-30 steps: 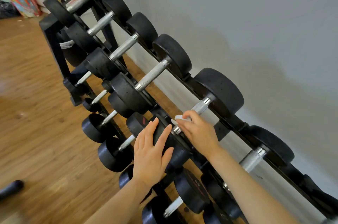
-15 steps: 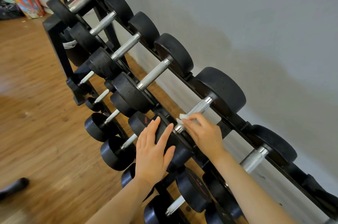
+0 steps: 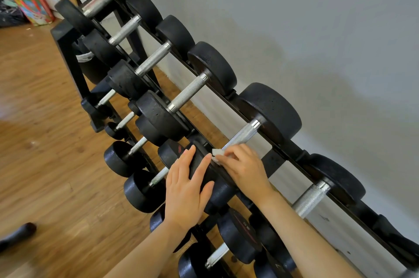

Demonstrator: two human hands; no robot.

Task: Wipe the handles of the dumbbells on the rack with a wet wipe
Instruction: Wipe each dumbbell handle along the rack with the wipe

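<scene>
Rack (image 3: pixel 282 157) carries six dumbbells on its top tier, all with knurled handles; lower tiers hold more, partly hidden, count uncertain. Right hand (image 3: pixel 244 171) pinches one white wipe (image 3: pixel 217 153) against the near end of the fifth handle (image 3: pixel 241 136), counted from the far end of the rack, fingers curled round it. Left hand (image 3: pixel 187 189) lies flat, fingers straight, released, pressing on that dumbbell's near head (image 3: pixel 199 164). Floor (image 3: pixel 45 164) is wood; one coloured bag (image 3: pixel 34 8) stands at its far corner.
</scene>
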